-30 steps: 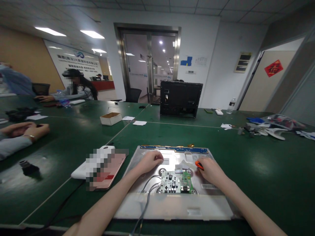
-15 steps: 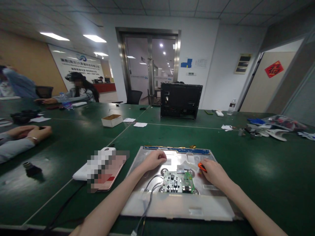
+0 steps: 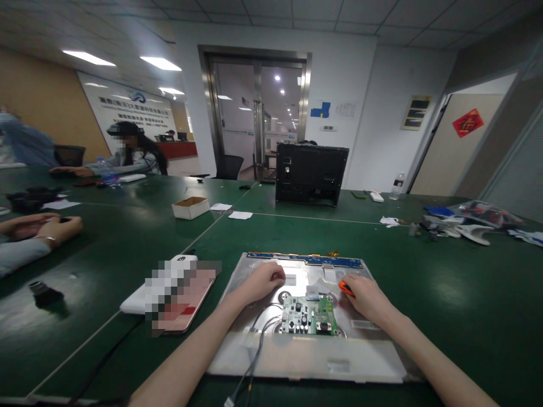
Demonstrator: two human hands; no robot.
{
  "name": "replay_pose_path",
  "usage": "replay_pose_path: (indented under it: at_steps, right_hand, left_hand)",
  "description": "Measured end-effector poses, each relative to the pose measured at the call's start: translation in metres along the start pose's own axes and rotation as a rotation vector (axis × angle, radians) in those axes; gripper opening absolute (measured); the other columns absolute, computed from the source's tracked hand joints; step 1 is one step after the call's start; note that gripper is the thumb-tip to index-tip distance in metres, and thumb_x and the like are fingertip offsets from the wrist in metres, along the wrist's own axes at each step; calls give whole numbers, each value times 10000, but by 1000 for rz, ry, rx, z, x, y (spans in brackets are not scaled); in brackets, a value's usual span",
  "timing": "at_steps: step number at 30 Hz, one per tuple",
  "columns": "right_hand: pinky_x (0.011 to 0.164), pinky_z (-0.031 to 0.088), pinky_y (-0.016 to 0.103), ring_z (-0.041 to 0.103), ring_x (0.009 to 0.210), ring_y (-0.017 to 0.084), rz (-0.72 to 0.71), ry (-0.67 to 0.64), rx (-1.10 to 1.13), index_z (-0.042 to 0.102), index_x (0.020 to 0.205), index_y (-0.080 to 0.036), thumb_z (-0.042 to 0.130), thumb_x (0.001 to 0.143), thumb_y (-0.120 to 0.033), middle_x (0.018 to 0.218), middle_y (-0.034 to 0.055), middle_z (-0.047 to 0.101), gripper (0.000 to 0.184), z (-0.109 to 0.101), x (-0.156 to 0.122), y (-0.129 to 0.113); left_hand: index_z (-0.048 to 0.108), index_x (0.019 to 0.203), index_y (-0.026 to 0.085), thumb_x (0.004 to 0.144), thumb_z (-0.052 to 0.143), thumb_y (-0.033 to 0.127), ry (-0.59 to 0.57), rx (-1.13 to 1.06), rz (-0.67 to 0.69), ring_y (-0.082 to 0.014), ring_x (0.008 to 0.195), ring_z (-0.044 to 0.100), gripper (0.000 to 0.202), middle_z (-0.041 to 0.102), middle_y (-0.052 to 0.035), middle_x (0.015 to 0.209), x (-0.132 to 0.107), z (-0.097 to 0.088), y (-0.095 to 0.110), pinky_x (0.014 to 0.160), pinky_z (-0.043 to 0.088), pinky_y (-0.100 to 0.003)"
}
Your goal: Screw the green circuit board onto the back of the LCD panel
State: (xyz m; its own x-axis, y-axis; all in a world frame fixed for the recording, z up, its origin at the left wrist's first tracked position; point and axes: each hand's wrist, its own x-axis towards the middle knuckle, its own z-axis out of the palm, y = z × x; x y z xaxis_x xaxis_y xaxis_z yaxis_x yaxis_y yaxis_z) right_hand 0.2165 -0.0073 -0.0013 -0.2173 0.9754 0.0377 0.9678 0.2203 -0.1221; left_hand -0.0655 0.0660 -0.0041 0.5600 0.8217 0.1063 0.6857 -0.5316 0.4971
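A silver display panel (image 3: pixel 292 356) lies on the table in front of me, its metal back up. Across its lower middle sits a green circuit board (image 3: pixel 308 315), with dark cables (image 3: pixel 257 350) trailing off its left side. Over the panel's upper left, my left hand (image 3: pixel 265 280) is closed, fingers curled down; whether anything is in them is hidden. My right hand (image 3: pixel 365 294) grips an orange-handled tool (image 3: pixel 347 288) above the panel's right part, near a loose, crumpled pale film (image 3: pixel 320 285). The tool's working end cannot be made out.
Left of the panel lie a white phone-like device (image 3: pixel 138 297) and a pink one (image 3: pixel 182 316). A black monitor housing (image 3: pixel 311 175) stands farther back, an open box (image 3: pixel 190 210) to its left. Another person's hands (image 3: pixel 55 229) rest at far left; scattered parts (image 3: pixel 458 223) lie right.
The camera view has shifted slightly, so the table's left-side things appear farther left. Both hands stay almost where they were over the panel, and the right one still holds the orange-handled tool.
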Motion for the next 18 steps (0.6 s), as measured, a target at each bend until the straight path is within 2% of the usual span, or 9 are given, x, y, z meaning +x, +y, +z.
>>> replay_pose_path:
  at_steps: [4, 9, 14, 18]
  right_hand:
    - [698, 351, 252, 594, 879, 203, -34, 34, 24, 625, 902, -156, 480, 813, -72, 967, 102, 661, 189, -10, 14, -18]
    - [644, 317, 245, 587, 814, 182, -174, 36, 58, 639, 843, -159, 486, 858, -154, 899, 98, 669, 154, -18, 50, -58]
    - [591, 285, 242, 576, 729, 160, -305, -12, 110, 664, 777, -181, 575, 784, -183, 815, 59, 685, 89, -7, 84, -88]
    - [550, 269, 239, 553, 649, 150, -345, -18, 180, 666, 747, -173, 621, 731, -191, 735, 49, 677, 52, 4, 96, -94]
  left_hand:
    - [672, 762, 163, 762, 548, 193, 5, 13, 3, -179, 720, 572, 128, 652, -37, 774, 0, 0, -2, 676, 392, -254]
    - [663, 742, 164, 781, 566, 244, 4, 9, -14, -166, 676, 557, 131, 640, -23, 734, -1, -1, -2, 640, 378, -243]
    - [656, 754, 159, 784, 561, 216, 14, 26, -14, -161, 659, 540, 114, 624, -17, 713, -2, 0, -5, 613, 357, -234]
    - [661, 758, 158, 769, 580, 208, 27, 47, -10, -172, 689, 548, 96, 632, -26, 742, -1, 0, -9, 638, 362, -241]
